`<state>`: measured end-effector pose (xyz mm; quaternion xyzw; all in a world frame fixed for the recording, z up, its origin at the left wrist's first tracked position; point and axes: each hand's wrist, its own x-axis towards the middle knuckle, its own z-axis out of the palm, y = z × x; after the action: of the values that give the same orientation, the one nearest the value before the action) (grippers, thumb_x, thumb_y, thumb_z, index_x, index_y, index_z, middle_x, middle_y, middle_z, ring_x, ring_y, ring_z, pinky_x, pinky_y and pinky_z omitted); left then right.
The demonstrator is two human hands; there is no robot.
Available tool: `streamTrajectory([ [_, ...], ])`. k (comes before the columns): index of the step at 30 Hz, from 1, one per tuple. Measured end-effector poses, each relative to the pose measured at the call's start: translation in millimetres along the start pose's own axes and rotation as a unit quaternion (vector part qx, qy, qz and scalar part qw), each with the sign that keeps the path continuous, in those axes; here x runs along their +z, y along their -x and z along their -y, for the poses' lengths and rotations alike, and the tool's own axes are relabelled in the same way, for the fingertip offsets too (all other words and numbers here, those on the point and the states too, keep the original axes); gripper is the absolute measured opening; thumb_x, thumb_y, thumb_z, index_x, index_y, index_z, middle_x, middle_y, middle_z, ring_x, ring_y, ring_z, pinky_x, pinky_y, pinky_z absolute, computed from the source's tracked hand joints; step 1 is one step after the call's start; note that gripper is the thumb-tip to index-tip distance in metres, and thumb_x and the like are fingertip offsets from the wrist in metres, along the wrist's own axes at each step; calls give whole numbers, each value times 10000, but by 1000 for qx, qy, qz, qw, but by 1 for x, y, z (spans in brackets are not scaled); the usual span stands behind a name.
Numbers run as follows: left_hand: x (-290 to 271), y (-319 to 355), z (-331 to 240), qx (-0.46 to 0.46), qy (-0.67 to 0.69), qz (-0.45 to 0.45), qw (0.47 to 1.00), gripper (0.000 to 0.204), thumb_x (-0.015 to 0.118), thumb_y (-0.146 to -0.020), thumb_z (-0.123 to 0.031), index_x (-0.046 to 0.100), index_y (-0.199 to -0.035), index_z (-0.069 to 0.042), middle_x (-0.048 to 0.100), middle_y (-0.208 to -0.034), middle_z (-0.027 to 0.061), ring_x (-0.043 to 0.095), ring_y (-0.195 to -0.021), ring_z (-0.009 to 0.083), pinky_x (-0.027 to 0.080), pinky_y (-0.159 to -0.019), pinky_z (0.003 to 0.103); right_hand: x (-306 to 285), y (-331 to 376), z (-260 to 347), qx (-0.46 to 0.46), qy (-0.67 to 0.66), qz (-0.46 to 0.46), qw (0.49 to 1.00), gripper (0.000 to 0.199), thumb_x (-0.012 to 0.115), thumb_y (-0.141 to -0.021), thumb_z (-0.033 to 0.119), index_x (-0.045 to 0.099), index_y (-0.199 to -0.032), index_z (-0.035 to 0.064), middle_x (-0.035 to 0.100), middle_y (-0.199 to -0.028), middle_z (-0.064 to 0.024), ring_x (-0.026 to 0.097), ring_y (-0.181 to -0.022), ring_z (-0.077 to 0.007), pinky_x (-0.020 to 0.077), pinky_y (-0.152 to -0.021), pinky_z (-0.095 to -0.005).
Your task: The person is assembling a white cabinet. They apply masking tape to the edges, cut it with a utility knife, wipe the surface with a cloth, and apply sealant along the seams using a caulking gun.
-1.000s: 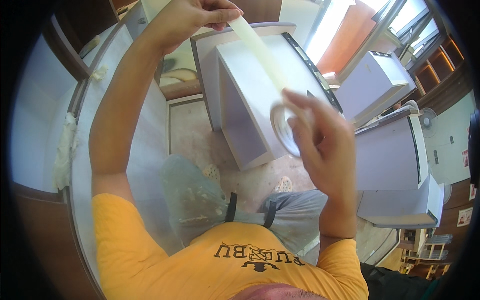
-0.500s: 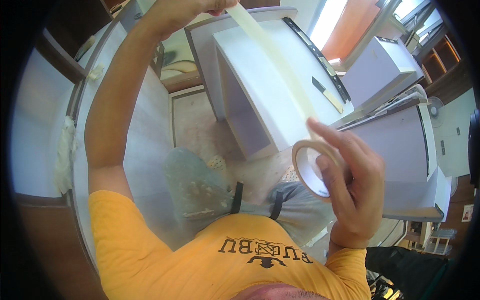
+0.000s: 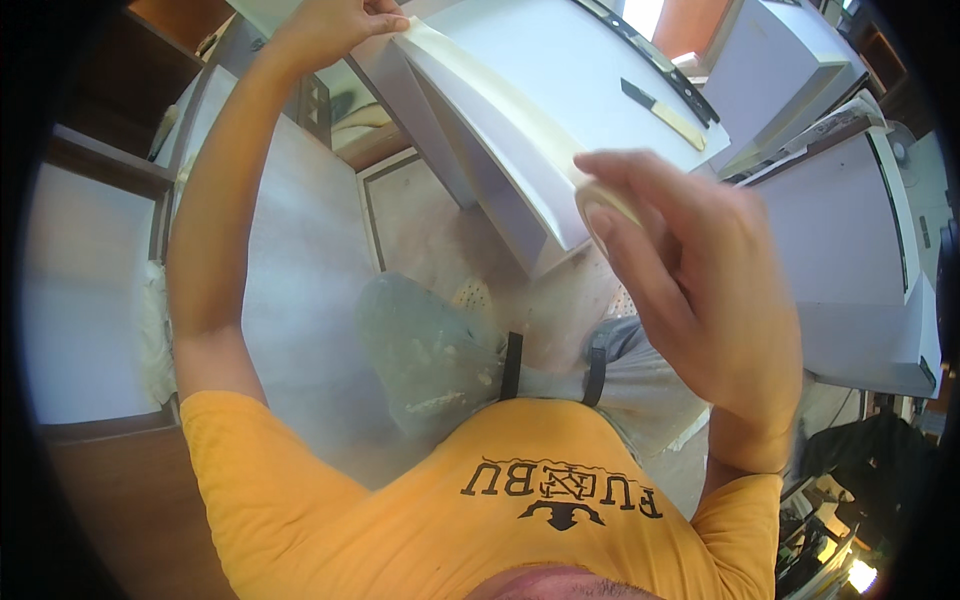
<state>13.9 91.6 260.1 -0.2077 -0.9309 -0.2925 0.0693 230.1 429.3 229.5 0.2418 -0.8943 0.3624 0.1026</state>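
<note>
My left hand (image 3: 335,25) is raised at the top of the view and pinches the free end of a pale masking tape strip (image 3: 490,90) against the corner of a white board (image 3: 560,90). The strip runs along the board's near edge down to a tape roll (image 3: 600,200). My right hand (image 3: 690,290) is shut on that roll, its fingers covering most of it. The board lies tilted, resting across white cabinet parts.
A small knife with a pale handle (image 3: 663,112) lies on the board's top face. White cabinet boxes (image 3: 870,250) stand to the right, a grey panel (image 3: 300,270) to the left. Below are my grey trousers and a tan floor (image 3: 420,220).
My right hand has drawn the roll down and toward the board's near edge, so the stretched strip now lies along that edge. My left hand stays on the strip's end at the corner.
</note>
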Motion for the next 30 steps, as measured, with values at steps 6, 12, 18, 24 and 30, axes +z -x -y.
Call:
streamTrajectory([
  [6,0,0,10,44,-130,-45,990,200,845,-871,-69,650,-874,-28,672,-719,51,556,-673,107,459,-629,326,2,-8,15,-3,35,-7,999,445,686,-912,-2,679,-1354,49,683,-908,-150,561,-654,-256,468,-650,-348],
  [12,0,1,25,92,-165,-73,979,228,859,-838,-98,654,-838,3,677,-727,129,601,-659,204,474,-635,376,-3,10,32,24,56,40,997,377,633,-936,-52,716,-1301,-12,715,-1007,-195,657,-799,-292,516,-775,-335],
  [18,2,0,24,162,-202,-71,963,207,837,-800,-97,655,-822,-1,692,-765,184,670,-704,349,506,-672,437,-1,6,31,61,40,44,996,310,612,-983,-45,738,-1265,-55,730,-996,-208,692,-867,-266,518,-811,-328],
  [24,7,-6,22,224,-263,-33,938,129,745,-781,-81,627,-775,-31,678,-749,171,678,-735,375,519,-705,460,1,-1,31,44,46,63,996,288,609,-1005,-12,738,-1256,-70,724,-954,-200,684,-850,-250,511,-790,-332],
  [30,10,-7,21,212,-272,-17,939,115,726,-787,-68,618,-772,-32,677,-741,172,684,-739,374,520,-707,458,4,-2,30,46,39,64,996,281,610,-1016,-2,740,-1256,-72,711,-922,-179,652,-803,-219,489,-739,-328],
])
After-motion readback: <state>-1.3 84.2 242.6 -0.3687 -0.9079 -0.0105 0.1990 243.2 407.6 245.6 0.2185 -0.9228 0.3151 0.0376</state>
